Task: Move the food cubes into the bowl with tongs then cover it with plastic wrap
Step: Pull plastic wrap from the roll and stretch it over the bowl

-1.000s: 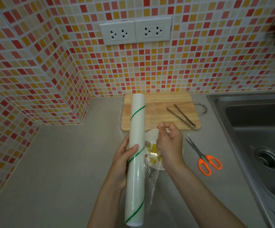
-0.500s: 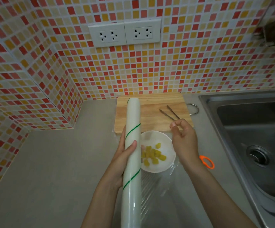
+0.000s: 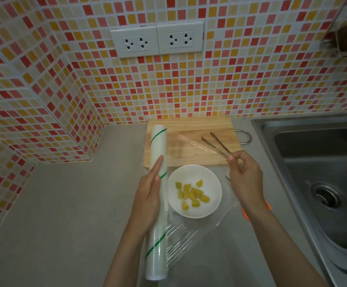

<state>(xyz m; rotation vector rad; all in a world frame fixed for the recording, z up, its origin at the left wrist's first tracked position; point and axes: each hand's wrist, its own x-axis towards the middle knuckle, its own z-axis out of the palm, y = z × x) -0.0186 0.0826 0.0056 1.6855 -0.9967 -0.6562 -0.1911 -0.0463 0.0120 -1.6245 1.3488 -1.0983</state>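
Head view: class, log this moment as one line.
left hand holds wrap roll | right hand pinches film edge | cubes in bowl | uncovered

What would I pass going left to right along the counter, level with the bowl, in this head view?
Bare counter → left hand on the wrap roll → bowl of yellow cubes → right hand pinching the film → sink.
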